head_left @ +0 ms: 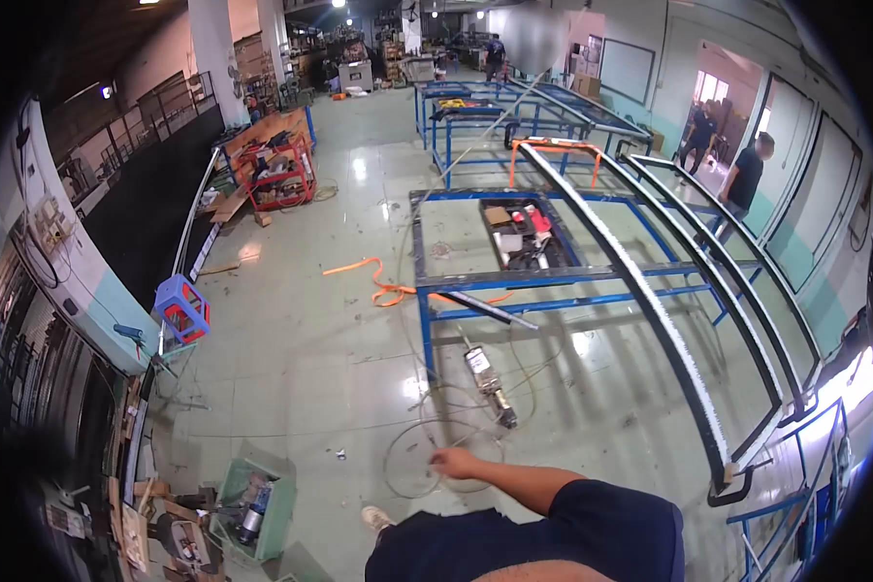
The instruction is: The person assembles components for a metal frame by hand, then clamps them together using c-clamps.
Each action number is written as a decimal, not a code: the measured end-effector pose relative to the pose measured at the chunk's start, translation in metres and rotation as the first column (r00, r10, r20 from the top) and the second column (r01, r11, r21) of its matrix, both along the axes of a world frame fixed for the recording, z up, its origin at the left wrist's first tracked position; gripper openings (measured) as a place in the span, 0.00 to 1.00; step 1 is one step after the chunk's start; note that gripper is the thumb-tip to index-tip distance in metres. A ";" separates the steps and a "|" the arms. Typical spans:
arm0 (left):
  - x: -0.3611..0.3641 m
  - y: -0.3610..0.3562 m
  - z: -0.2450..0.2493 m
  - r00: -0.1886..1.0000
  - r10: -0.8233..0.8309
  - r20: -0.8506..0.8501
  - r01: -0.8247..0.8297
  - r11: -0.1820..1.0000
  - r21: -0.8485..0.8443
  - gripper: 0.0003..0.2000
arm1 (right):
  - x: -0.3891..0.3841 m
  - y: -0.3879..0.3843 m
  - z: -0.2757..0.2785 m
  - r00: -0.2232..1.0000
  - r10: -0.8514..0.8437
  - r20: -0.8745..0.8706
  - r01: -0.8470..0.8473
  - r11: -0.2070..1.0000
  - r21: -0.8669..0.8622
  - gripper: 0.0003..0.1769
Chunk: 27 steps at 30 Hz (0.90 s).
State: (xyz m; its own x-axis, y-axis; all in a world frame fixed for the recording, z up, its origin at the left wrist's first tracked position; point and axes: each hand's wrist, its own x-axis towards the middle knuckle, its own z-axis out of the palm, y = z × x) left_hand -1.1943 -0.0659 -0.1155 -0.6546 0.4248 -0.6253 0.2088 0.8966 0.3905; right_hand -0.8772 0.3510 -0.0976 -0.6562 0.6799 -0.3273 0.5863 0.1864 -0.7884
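Observation:
One bare arm reaches out from the dark sleeve at the bottom centre, and its hand, which looks like my right hand [452, 463], hangs above the floor with the fingers bent. Whether it holds anything is too small to tell. Thin coiled hose [390, 464] lies on the floor around and behind it. Just beyond the hand a metal power tool [490, 384] rests on the floor. My left hand is not visible; only part of a bare arm shows at the bottom edge.
Blue metal frame tables [543, 196] carry long black frames [640, 291] and a tool tray [521, 236]. Orange strap [388, 288] lies on the floor. At left are a purple stool [182, 308], a green crate [252, 509] and a red cart [279, 175]. People [744, 179] stand at the right.

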 end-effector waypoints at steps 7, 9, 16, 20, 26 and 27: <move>-0.246 0.088 -0.017 0.935 -0.245 -0.254 0.272 0.959 0.075 0.08 | 0.129 -0.001 -0.121 0.673 -0.352 0.650 0.409 0.910 0.069 0.12; -0.321 0.146 -0.009 0.927 -0.203 -0.314 0.271 0.944 0.188 0.08 | 0.116 -0.008 -0.082 0.637 -0.432 0.638 0.515 0.855 0.064 0.11; -0.451 0.404 0.028 0.993 -0.022 0.115 -0.047 0.824 0.564 0.12 | -0.019 0.019 -0.084 0.541 -0.381 0.749 0.708 0.687 -0.162 0.12; -0.449 0.462 0.023 0.941 -0.330 0.073 0.296 0.910 0.289 0.13 | -0.139 0.127 -0.124 0.727 -0.231 0.647 0.539 0.776 -0.328 0.10; -0.499 0.528 -0.034 0.812 -0.565 0.150 0.580 0.810 -0.088 0.16 | -0.290 0.404 -0.104 0.864 -0.322 0.386 0.316 0.945 0.080 0.17; -0.504 0.555 -0.030 0.824 -0.541 0.167 0.558 0.826 -0.080 0.16 | -0.311 0.456 -0.085 0.866 -0.321 0.383 0.313 0.946 0.084 0.17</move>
State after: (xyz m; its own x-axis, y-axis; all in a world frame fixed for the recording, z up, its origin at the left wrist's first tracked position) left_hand -1.6985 0.4893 -0.1451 -0.2431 0.6053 -0.7580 0.6355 0.6897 0.3470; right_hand -1.1884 0.8071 -0.1827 -0.2278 0.8384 -0.4951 0.8733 -0.0489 -0.4847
